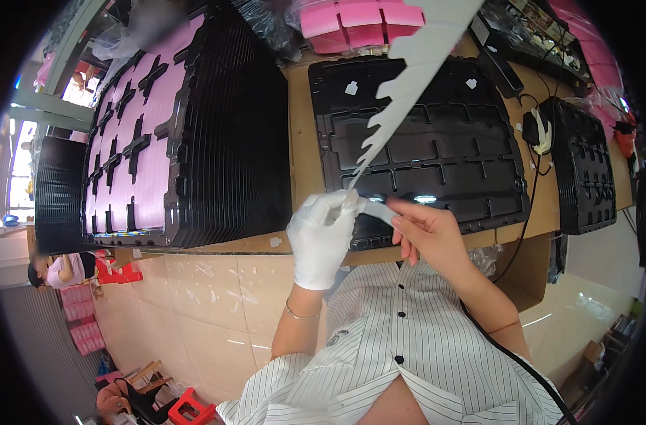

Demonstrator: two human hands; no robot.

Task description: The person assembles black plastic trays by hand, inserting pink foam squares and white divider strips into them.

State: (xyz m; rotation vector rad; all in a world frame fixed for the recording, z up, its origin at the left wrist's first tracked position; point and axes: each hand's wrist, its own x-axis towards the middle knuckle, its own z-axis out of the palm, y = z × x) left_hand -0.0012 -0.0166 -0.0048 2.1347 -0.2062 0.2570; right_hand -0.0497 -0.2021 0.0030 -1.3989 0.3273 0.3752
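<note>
My left hand [316,237], in a white glove, pinches the narrow lower end of a long white strip with a notched edge [418,64]. That strip slants up and away to the right, above a black plastic tray [422,142] with moulded compartments. Bare and partly smeared by motion, my right hand [432,234] has thumb and fingers closed on a small whitish translucent piece [379,210]. This piece reaches across to the gloved fingertips; whether it is joined to the notched strip I cannot tell. Two small white cut-outs [351,88] lie at the tray's far side.
A tall stack of black trays [231,142] with pink foam sheet [135,124] on top stands at left. More black trays [585,166] are at right, beside a dark cable. Pink foam blocks [362,25] sit at the back. White scraps litter the tiled floor [195,297]; other people are at far left.
</note>
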